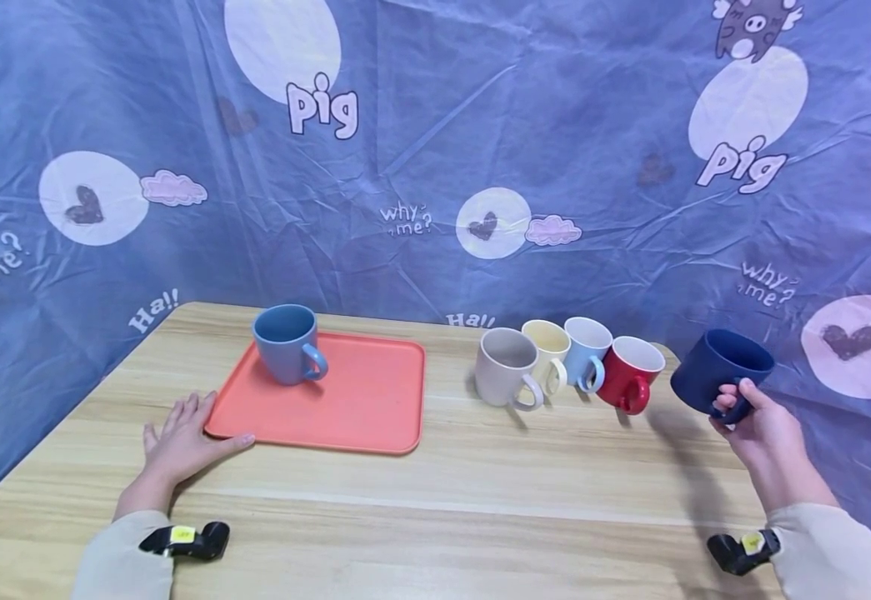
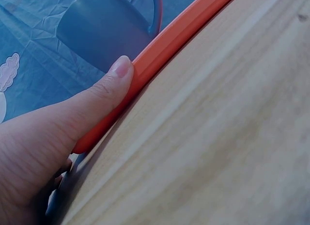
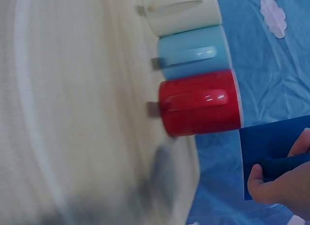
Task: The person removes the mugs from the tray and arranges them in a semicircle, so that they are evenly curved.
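At the right, my right hand [image 1: 773, 437] grips a dark blue mug [image 1: 708, 375] by its handle and holds it raised, beside the red mug [image 1: 618, 375]. In the right wrist view, the thumb lies on the handle of the dark blue mug [image 3: 264, 138]. My left hand [image 1: 180, 446] rests at the near left corner of a coral tray [image 1: 363, 392], fingers spread along its left side. The left wrist view has the thumb against the tray's rim [image 2: 160, 46]. A grey-blue mug [image 1: 281, 354] stands upright on the tray's far left part.
Left of the red mug stand a light blue mug [image 1: 581, 354], a cream mug [image 1: 543, 350] and a light grey mug [image 1: 498, 375], upright in a row on the wooden table [image 1: 480, 517]. A blue printed cloth [image 1: 420, 150] hangs behind the table.
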{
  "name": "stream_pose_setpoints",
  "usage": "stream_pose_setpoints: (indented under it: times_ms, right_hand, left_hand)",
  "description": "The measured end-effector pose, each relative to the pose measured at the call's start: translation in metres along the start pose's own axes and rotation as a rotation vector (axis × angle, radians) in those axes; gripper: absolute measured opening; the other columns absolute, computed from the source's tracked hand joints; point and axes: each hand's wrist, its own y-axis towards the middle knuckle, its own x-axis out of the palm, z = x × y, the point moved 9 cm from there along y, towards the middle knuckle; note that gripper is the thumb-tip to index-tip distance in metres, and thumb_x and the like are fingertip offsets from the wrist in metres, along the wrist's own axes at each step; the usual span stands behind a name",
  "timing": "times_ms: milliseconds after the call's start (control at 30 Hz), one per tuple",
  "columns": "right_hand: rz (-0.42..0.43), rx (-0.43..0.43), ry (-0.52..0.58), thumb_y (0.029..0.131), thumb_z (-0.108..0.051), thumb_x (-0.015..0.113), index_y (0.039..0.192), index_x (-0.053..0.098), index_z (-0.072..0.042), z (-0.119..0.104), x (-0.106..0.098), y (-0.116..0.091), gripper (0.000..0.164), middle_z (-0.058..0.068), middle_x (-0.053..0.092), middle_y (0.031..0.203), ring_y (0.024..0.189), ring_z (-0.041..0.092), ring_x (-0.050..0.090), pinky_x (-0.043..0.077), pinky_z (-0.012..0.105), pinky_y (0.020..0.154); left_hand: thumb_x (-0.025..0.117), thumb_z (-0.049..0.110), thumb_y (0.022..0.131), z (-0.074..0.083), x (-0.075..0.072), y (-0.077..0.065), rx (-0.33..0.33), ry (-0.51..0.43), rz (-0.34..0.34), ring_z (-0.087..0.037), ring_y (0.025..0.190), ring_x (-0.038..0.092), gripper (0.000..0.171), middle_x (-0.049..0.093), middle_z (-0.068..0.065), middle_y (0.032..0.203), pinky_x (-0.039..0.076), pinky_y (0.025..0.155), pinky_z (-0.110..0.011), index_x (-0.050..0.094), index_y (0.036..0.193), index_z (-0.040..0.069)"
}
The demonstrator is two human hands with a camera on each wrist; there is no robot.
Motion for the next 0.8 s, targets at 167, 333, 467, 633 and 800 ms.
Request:
stream_pose_setpoints:
  times_ms: [167,333,467,633,800]
  right_hand:
    - [0.006,-0.004,-0.024,0.094,-0.015,0.035,0.078,0.052,0.006,0.008,-0.013,0.0,0.031,0.015,0.055,0.067,0.059,0.025,0.053,0.034,0.034,0.067]
    - [0.034,-0.025,-0.048,0.094,-0.015,0.037,0.076,0.055,0.007,0.016,-0.025,0.002,0.034,0.014,0.055,0.064,0.057,0.024,0.053,0.036,0.033,0.066]
    - [0.068,-0.035,-0.054,0.093,-0.015,0.038,0.076,0.055,0.006,0.022,-0.034,0.002,0.032,0.014,0.056,0.065,0.057,0.023,0.053,0.037,0.033,0.065]
    - [0.045,-0.034,-0.052,0.093,-0.016,0.035,0.075,0.057,0.007,0.031,-0.038,0.003,0.036,0.014,0.057,0.064,0.056,0.023,0.054,0.039,0.032,0.064]
    - [0.044,-0.044,-0.002,0.093,-0.014,0.035,0.076,0.055,0.007,0.038,-0.042,0.006,0.034,0.015,0.056,0.064,0.056,0.023,0.054,0.042,0.03,0.062]
  left_hand:
    - [0.056,0.066,0.064,0.001,0.0,0.0,0.001,0.001,0.003,-0.049,0.121,-0.002,0.109,0.007,-0.037,0.132,-0.017,0.082,-0.065,0.014,0.134,-0.006]
    - [0.056,0.066,0.064,0.001,0.0,0.0,0.003,0.002,0.008,-0.049,0.121,-0.002,0.108,0.007,-0.036,0.132,-0.017,0.082,-0.065,0.014,0.134,-0.006]
    - [0.056,0.066,0.064,0.001,0.0,0.0,0.002,-0.001,0.011,-0.048,0.121,-0.002,0.109,0.008,-0.036,0.132,-0.017,0.082,-0.064,0.014,0.134,-0.006]
    - [0.056,0.066,0.064,0.0,0.001,0.0,0.0,-0.001,0.007,-0.049,0.121,-0.002,0.109,0.007,-0.037,0.132,-0.017,0.082,-0.064,0.014,0.134,-0.006]
    - [0.056,0.066,0.064,-0.001,0.0,0.0,0.0,-0.003,0.005,-0.049,0.121,-0.003,0.109,0.006,-0.036,0.133,-0.017,0.082,-0.065,0.013,0.134,-0.006]
